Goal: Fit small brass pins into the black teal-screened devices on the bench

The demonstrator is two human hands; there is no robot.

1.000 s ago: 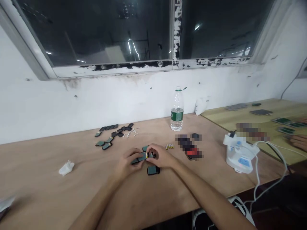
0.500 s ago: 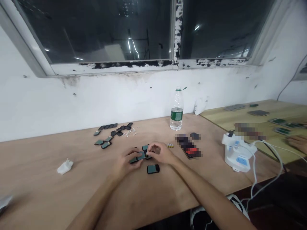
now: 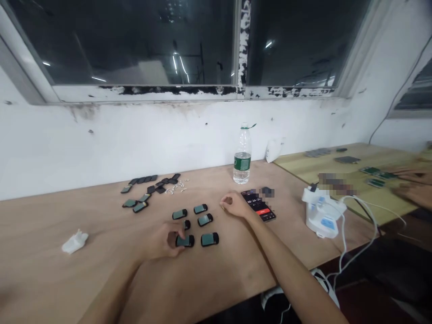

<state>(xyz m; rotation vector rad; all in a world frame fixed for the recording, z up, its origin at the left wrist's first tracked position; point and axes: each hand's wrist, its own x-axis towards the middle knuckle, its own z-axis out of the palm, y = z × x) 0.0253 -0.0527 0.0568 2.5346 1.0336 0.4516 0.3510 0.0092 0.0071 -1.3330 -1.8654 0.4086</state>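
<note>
Six small black devices with greenish faces lie in two columns on the brown table. My left hand (image 3: 165,240) grips the left end of the lower-left device (image 3: 185,241), which rests on the table. Partly behind its fingers is the middle-left device (image 3: 186,224). The lower-right device (image 3: 209,239) lies untouched, as do the middle-right device (image 3: 205,219), the upper-right device (image 3: 200,209) and the upper-left device (image 3: 179,214). To their right, my right hand (image 3: 234,204) is closed, with a tiny yellowish bit at its fingertips, too small to name.
More dark pieces (image 3: 143,179) and small white bits (image 3: 175,186) lie at the back left. Crumpled white material (image 3: 75,241) sits left. A bottle (image 3: 242,157), a phone (image 3: 259,206) and a white power strip (image 3: 320,216) with cables stand right. Another person's hands show far right.
My right hand has left the devices and moved right, over where small batteries lay. My left hand has shifted left and nearer, onto the lower-left device. The camera view has turned slightly.
</note>
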